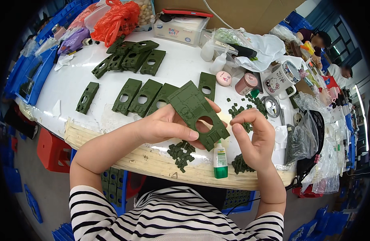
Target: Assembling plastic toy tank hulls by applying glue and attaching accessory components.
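My left hand (165, 126) grips a dark green plastic toy tank hull (189, 105), tilted over the table's near side, with a large round hole toward its lower end. To the right of the hull, my right hand (257, 138) is raised with thumb and forefinger pinched together. Whatever those fingertips hold, if anything, is too small to make out. Below the hull stands a glue bottle (220, 164) with a green base. Small green plastic parts (181, 156) lie in a heap beside it, and another heap (242, 164) lies under my right wrist.
More hulls (127, 96) lie in a row behind my left hand, with a stack (133, 56) farther back. Loose parts (238, 111), a round tin (247, 83) and a mug (279, 82) stand right. A red stool (52, 150) is at left; two people work at far right.
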### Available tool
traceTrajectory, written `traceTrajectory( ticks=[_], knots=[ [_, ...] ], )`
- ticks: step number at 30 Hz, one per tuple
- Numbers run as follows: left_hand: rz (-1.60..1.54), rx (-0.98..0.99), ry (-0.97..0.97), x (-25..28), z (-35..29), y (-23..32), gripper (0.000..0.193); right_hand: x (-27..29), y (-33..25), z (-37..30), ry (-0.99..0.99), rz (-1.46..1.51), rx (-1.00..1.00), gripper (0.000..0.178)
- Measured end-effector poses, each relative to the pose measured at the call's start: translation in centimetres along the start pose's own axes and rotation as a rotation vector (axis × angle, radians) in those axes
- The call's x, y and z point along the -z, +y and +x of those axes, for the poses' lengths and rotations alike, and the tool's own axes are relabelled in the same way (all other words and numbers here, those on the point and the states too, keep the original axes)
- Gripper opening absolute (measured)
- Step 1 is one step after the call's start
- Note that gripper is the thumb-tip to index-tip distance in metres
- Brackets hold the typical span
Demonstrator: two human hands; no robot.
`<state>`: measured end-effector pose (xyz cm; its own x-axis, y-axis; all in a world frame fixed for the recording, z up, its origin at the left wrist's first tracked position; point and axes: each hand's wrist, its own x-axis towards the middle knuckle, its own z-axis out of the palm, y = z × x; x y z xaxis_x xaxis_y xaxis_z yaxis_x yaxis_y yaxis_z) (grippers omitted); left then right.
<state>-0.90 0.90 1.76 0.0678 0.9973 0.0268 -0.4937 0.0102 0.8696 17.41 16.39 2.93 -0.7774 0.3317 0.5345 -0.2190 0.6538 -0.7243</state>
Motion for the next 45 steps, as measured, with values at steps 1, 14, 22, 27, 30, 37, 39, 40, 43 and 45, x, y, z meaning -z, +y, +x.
traceTrajectory(
  ticks=[1,14,22,27,30,37,39,40,43,45],
  knots=[
    [0.001,-0.03,0.026,0.0,0.0,0.0,0.07,0.1,-0.2,0.1,0.018,-0.101,0.118,0.019],
    [0.026,-0.184,0.075,-0.2,0.0,-1.2,0.065,-1.7,-0.7,-0.9,0.051,-0.541,0.518,0.037],
    [-0.003,-0.19,0.094,-0.7,-0.1,-1.3,0.064,-1.8,-1.2,-1.3,0.08,-0.652,0.597,0.036],
    [0.011,-0.19,0.094,-0.6,0.0,-1.3,0.064,-2.0,-1.0,-0.9,0.11,-0.665,0.628,0.036],
    [0.014,-0.169,0.078,-0.4,0.0,-1.1,0.065,-1.8,-0.8,-0.8,0.098,-0.535,0.552,0.037],
    [-0.008,-0.001,-0.051,0.1,-0.2,-0.2,0.064,-0.4,-0.6,-0.4,0.037,-0.12,0.125,0.026],
    [0.007,0.069,-0.15,0.3,-0.3,-0.5,0.061,-0.3,-0.5,-0.2,-0.003,-0.024,0.024,0.025],
    [0.015,0.103,-0.199,0.3,-0.3,-0.7,0.059,-0.5,-0.4,-0.2,-0.02,0.048,-0.034,0.026],
    [0.023,0.209,-0.329,0.2,-0.7,-1.6,0.057,-0.5,-0.3,-0.1,-0.16,0.234,-0.191,0.026],
    [0.122,0.234,-0.472,0.1,-0.4,-1.9,0.057,-0.6,-0.4,-0.2,-0.29,0.34,-0.283,0.026]
  ],
)
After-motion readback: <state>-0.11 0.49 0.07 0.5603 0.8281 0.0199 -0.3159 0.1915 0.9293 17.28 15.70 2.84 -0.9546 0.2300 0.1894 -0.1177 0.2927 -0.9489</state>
